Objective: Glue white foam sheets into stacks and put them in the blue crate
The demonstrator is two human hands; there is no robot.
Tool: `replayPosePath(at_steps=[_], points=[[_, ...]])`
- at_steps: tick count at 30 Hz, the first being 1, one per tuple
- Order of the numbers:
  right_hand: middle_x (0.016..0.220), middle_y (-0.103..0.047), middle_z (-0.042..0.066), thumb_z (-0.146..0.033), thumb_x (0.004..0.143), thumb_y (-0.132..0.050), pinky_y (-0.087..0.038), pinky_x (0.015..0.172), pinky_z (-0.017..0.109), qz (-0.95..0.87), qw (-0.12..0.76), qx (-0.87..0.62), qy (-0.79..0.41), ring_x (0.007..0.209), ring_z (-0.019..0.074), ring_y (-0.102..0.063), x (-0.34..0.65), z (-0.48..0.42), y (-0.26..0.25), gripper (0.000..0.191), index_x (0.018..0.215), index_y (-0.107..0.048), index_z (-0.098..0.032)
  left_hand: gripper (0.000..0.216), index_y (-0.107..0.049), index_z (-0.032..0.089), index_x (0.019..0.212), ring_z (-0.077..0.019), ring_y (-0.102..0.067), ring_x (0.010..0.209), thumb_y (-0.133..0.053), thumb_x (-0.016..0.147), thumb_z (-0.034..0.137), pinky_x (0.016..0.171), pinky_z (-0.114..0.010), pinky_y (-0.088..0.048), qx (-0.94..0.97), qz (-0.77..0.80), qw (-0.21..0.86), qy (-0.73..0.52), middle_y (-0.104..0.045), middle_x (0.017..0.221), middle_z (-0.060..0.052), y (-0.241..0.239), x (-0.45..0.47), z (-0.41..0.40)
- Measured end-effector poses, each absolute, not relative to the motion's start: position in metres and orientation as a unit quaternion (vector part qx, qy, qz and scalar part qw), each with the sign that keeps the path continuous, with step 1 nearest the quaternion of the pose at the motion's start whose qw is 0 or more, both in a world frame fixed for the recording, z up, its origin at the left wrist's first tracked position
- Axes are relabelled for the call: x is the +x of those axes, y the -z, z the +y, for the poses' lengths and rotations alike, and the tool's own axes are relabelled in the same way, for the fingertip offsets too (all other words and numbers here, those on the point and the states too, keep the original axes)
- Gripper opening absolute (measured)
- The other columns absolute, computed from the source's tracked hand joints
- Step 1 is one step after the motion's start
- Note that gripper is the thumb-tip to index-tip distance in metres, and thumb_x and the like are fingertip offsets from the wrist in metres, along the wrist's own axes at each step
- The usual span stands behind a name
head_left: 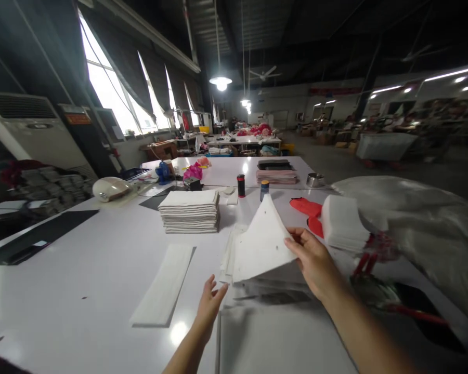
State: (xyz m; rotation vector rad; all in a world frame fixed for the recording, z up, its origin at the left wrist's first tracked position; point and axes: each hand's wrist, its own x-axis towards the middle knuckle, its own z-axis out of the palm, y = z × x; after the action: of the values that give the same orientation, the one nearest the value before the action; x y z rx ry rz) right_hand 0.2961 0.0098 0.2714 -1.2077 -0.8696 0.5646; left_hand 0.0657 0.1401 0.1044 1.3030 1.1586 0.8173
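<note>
Between thumb and fingers, my right hand (314, 262) pinches the right edge of a white panel (263, 241) marked with a few small dark spots or holes; the panel is lifted and tilted above the table. My left hand (209, 305) is open just below and left of the panel's lower corner, fingers apart and holding nothing. Thin white pieces (228, 254) show at the panel's left edge, partly hidden by it. A white folded strip (164, 285) lies flat to the left of my left hand. Behind it stands a neat stack of folded white cloth (189, 213).
Red pieces (306, 206) and a white stack (343, 223) stand on the right, near red-handled scissors (364, 266). Thread spools (241, 186), pink folded cloth (276, 176) and a metal ring (315, 179) sit farther back. Clear plastic sheeting (409, 223) bulges along the right edge.
</note>
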Motion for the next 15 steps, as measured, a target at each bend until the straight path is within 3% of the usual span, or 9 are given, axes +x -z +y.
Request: replayPosePath(at_steps=[3, 5, 7, 10, 15], points=[[0.093, -0.066, -0.002, -0.035, 0.069, -0.078, -0.05, 0.066, 0.018, -0.304, 0.789, -0.394, -0.361, 0.079, 0.0125, -0.061, 0.276, -0.03, -0.307, 0.036, 0.1, -0.062, -0.025, 0.091, -0.018, 0.026, 0.144, -0.0276, -0.041, 0.129, -0.051, 0.073, 0.072, 0.1, -0.04, -0.034, 0.456, 0.45, 0.687, -0.342, -0.036, 0.146, -0.015, -0.124, 0.092, 0.122], [0.094, -0.067, -0.003, -0.031, 0.064, -0.083, -0.052, 0.064, 0.016, -0.239, 0.815, -0.375, -0.372, 0.077, 0.0116, -0.062, 0.283, -0.054, -0.309, 0.04, 0.099, -0.064, -0.027, 0.078, -0.032, 0.024, 0.139, -0.0252, -0.051, 0.116, -0.039, 0.078, 0.074, 0.095, -0.037, -0.037, 0.417, 0.388, 0.767, -0.296, -0.054, 0.131, -0.013, -0.132, 0.097, 0.107], [0.096, -0.067, -0.005, -0.029, 0.06, -0.085, -0.054, 0.066, 0.015, -0.174, 0.825, -0.394, -0.365, 0.08, 0.0115, -0.063, 0.3, -0.075, -0.293, 0.042, 0.097, -0.066, -0.028, 0.065, -0.051, 0.019, 0.123, -0.021, -0.06, 0.092, -0.044, 0.081, 0.067, 0.083, -0.032, -0.042, 0.397, 0.315, 0.824, -0.254, -0.067, 0.103, -0.01, -0.138, 0.094, 0.091], [0.102, -0.067, -0.007, -0.029, 0.053, -0.086, -0.057, 0.068, 0.018, -0.083, 0.819, -0.449, -0.348, 0.089, 0.0156, -0.064, 0.332, -0.103, -0.244, 0.048, 0.096, -0.066, -0.031, 0.04, -0.058, 0.017, 0.108, -0.0154, -0.06, 0.072, -0.064, 0.077, 0.042, 0.071, -0.027, -0.043, 0.39, 0.275, 0.839, -0.263, -0.068, 0.085, -0.005, -0.143, 0.077, 0.072], [0.097, -0.069, 0.0, -0.041, 0.051, -0.085, -0.06, 0.062, 0.029, -0.034, 0.727, -0.567, -0.387, 0.094, 0.0288, -0.065, 0.369, -0.144, -0.122, 0.058, 0.103, -0.062, -0.032, 0.032, -0.059, 0.016, 0.099, -0.0188, -0.062, 0.081, -0.068, 0.071, 0.026, 0.077, -0.03, -0.047, 0.513, 0.36, 0.732, -0.268, -0.067, 0.09, -0.005, -0.131, 0.035, 0.073]])
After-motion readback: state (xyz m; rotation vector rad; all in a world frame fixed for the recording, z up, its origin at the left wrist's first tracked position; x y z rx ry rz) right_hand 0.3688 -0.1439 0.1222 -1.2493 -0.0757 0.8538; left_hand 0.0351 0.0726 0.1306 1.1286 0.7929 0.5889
